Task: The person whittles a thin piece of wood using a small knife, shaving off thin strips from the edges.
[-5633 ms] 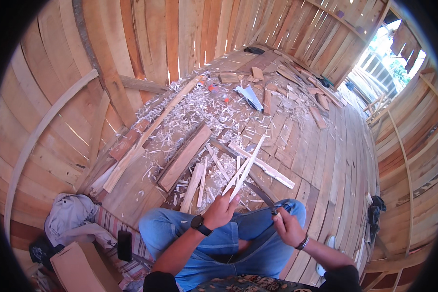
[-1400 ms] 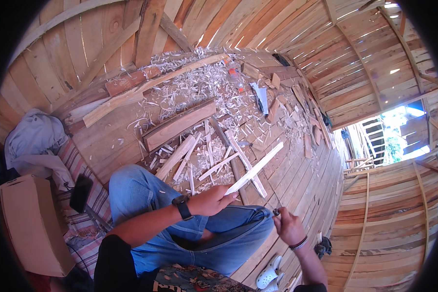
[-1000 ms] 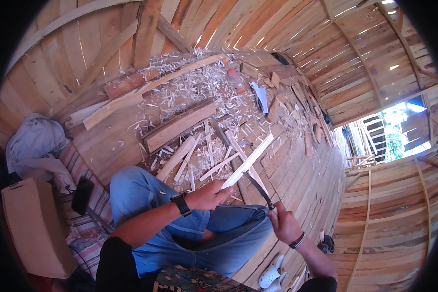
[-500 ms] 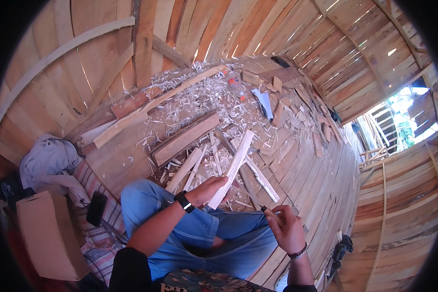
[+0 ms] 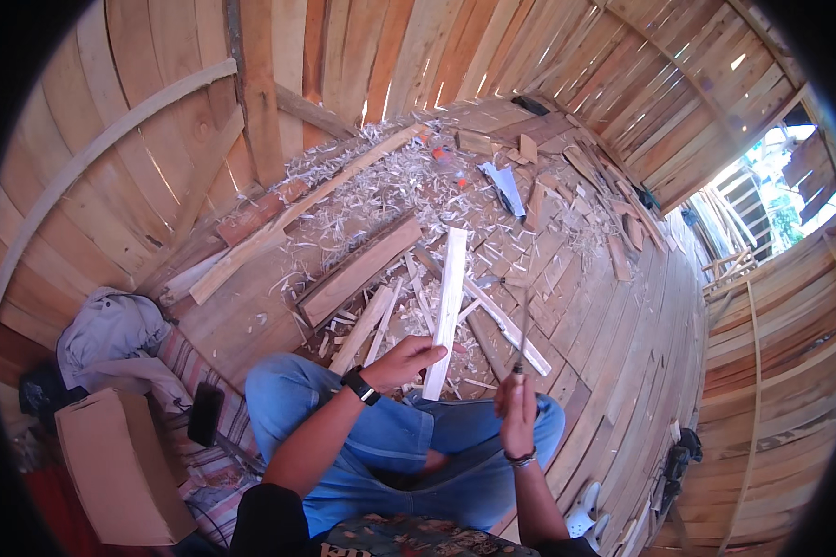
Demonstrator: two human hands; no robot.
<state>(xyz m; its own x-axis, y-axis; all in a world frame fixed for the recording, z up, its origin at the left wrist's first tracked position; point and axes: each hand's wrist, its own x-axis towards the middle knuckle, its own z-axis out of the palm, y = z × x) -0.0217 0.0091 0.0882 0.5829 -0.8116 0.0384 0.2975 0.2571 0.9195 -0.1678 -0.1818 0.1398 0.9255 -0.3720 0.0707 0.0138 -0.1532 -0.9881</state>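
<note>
My left hand (image 5: pixel 405 360) is closed round the lower part of a pale, squared wooden stick (image 5: pixel 450 297), which points up and away from me. My right hand (image 5: pixel 515 408), above my right knee, grips the handle of a knife (image 5: pixel 523 339). Its thin blade points upward, slightly blurred, and stands apart from the stick. On the floor just beyond lies a partly whitened wood strip (image 5: pixel 509 327). Left of the held stick, a thick wooden block (image 5: pixel 362 269) and a shorter pale piece (image 5: pixel 360 330) rest among shavings.
Curly wood shavings (image 5: pixel 362 209) cover the plank floor toward the back wall, with a long pole (image 5: pixel 306 206) across them. Offcuts (image 5: pixel 618 255) lie at the far right. Left of me are a cardboard box (image 5: pixel 121 469), a phone (image 5: pixel 205 414) and a grey cloth (image 5: pixel 111 334).
My right hand has moved left and turned the knife so its blade points up. The stick in my left hand has swung more upright and slightly right.
</note>
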